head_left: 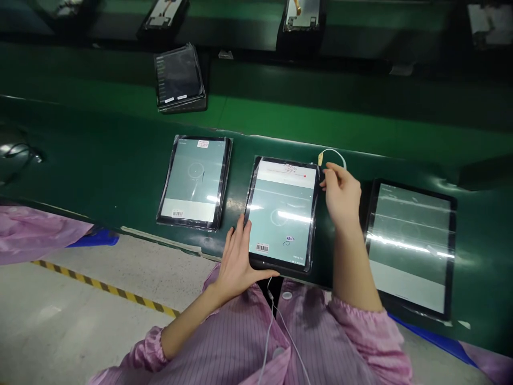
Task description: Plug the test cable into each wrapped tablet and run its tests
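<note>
Smock (230,342) fronts tablet (281,214) lying endwise, display (264,198) seemingly inverted.

Head-height view down over the bench (100,160)

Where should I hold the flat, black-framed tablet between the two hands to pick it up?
Probably by both long side edges: the black-framed tablet with the pale green screen lies flat on the dark green tabletop, so its thin rim seems easiest to hold. Come in low from left and right, where bare tabletop shows.
</note>
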Demonstrator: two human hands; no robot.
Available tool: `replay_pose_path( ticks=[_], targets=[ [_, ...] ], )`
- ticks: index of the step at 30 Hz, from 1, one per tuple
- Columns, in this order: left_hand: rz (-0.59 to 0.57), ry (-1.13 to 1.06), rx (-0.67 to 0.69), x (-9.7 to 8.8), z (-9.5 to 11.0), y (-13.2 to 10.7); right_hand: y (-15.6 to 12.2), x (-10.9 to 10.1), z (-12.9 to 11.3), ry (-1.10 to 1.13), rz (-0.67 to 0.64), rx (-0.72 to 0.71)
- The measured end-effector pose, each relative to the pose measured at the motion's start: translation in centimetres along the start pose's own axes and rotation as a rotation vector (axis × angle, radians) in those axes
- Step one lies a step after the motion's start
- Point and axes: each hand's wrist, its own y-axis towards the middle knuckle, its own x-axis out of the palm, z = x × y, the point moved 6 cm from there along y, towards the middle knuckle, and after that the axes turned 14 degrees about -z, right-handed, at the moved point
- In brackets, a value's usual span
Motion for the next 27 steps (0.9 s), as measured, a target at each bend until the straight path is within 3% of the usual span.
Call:
replay_pose_path(
  ticks=[2, 7, 14, 27],
  targets=[
    [-0.005, 0.01, 0.018, -0.1, -0.2, 0.0, -3.1, 0.0, -1.0, -0.041, 0.082, -0.044],
    [-0.018, 0.02, 0.052, -0.4, -1.0, 0.3, -7.1, 1.1, -2.6, -0.131, 0.025, -0.111],
    [-0.024, 0.029, 0.122, -0.4, -1.3, 0.7, -7.1, 0.9, -2.6, -0.238, -0.028, -0.127],
    [-0.03, 0.026, 0.049, 0.4, -2.2, 0.4, -7.2, 1.4, -2.6, -0.3, -0.056, -0.126]
  ],
)
